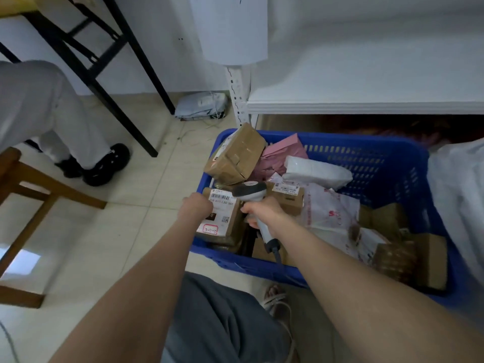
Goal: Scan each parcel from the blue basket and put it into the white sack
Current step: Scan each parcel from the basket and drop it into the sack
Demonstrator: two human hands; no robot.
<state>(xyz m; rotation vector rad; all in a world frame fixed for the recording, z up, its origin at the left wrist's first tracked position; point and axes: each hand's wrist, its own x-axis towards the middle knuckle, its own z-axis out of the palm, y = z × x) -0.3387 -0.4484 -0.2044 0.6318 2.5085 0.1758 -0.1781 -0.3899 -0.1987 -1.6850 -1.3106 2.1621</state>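
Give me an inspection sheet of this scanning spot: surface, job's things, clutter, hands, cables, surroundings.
Surface: tiled floor; the blue basket stands on it.
Job's things: basket holds many parcels; white sack at its right; scanner points at the labelled box.
Clutter: grey bag and loose strings on the floor by the shelf post.
Hands: left hand grips the labelled box; right hand grips the scanner.
Cables: scanner cable runs down from the handle.
Surroundings: white shelf behind the basket; black table legs, wooden chair and another person's legs to the left.

The basket is blue, a carton brown, a mailer pink, the scanner grey and white.
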